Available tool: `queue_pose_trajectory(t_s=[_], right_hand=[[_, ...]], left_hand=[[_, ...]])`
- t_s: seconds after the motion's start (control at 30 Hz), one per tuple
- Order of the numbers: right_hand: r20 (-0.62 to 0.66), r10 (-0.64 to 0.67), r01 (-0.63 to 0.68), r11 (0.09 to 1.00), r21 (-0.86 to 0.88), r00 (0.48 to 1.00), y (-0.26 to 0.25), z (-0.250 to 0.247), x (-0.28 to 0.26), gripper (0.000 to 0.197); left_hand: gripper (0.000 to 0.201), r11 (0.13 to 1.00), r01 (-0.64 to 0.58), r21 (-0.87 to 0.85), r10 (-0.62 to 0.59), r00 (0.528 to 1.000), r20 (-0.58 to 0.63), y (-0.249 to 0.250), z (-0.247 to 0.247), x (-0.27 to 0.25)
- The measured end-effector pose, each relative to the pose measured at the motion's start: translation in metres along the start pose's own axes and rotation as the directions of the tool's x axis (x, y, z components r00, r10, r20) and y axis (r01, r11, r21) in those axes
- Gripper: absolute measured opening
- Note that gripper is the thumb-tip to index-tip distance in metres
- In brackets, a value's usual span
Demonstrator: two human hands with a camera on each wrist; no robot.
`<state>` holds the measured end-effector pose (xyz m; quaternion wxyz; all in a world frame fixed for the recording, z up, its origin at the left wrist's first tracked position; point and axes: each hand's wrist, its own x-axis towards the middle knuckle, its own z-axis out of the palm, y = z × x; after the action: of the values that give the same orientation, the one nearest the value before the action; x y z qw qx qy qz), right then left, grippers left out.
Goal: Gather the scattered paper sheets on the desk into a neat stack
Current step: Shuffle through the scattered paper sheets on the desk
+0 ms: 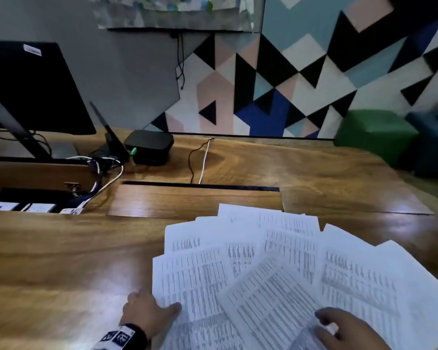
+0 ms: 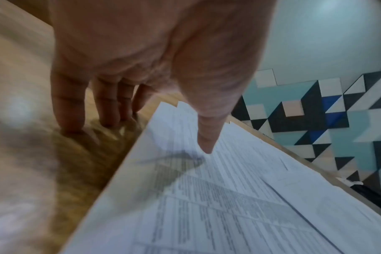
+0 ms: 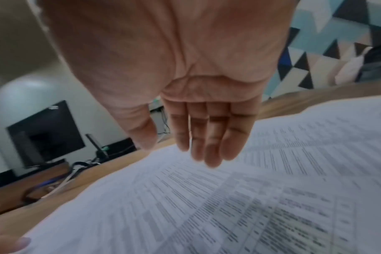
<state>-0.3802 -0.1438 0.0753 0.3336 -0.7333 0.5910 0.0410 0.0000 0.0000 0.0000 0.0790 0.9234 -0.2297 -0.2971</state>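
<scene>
We have barely begun: the paper sheets (image 1: 276,269) lie fanned across the near right of the table (image 1: 61,261), our left hand (image 1: 147,311) pinning their left edge with its thumb, our right hand (image 1: 349,327) spread flat on top, gripping nothing.

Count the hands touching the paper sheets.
2. The left hand lies at the left edge of the paper sheets, thumb on top, fingers on the desk. The right hand lies on them, lower right.

Dim indoor light, ceiling glare on desk (image 1: 301,173), blurred wrist views
</scene>
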Motion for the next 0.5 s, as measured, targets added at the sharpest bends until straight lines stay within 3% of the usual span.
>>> queue_pose_trajectory(t_s=[0.03, 0.1, 0.17, 0.23, 0.3, 0.4, 0.5], right_hand=[[0.025, 0.053, -0.053, 0.999, -0.001, 0.998, -0.014, 0.013, 0.011, 0.038], [0.022, 0.109, -0.107, 0.990, -0.089, 0.994, -0.015, 0.020, 0.032, 0.071], [0.002, 0.171, -0.167, 0.966, -0.198, 0.985, -0.021, 0.031, 0.043, 0.095], [0.005, 0.226, -0.217, 0.940, -0.263, 0.974, -0.025, 0.041, 0.048, 0.101], [0.008, 0.257, -0.246, 0.932, -0.265, 0.966, -0.029, 0.049, 0.052, 0.099], [-0.029, 0.339, -0.338, 0.919, -0.202, 0.940, -0.028, 0.048, 0.060, 0.085], [0.001, 0.343, -0.333, 0.913, -0.238, 0.939, -0.019, 0.047, 0.066, 0.053]], left_hand=[[0.092, 1.000, -0.002, 0.016, 0.002, 1.000, 0.003, 0.007, 0.001, -0.001], [0.106, 0.998, 0.022, 0.051, -0.021, 1.000, -0.020, 0.019, 0.003, -0.003], [0.107, 0.999, 0.032, 0.042, -0.030, 0.999, -0.042, 0.025, 0.005, 0.000], [0.102, 0.998, 0.046, 0.052, -0.044, 0.998, -0.032, 0.030, 0.007, 0.003], [0.082, 1.000, 0.029, -0.008, -0.029, 0.999, -0.014, 0.032, 0.007, 0.004], [0.039, 0.972, -0.052, -0.228, 0.061, 0.998, 0.030, 0.030, 0.010, 0.004], [0.023, 0.928, -0.135, -0.348, 0.131, 0.991, -0.038, 0.023, 0.007, 0.003]])
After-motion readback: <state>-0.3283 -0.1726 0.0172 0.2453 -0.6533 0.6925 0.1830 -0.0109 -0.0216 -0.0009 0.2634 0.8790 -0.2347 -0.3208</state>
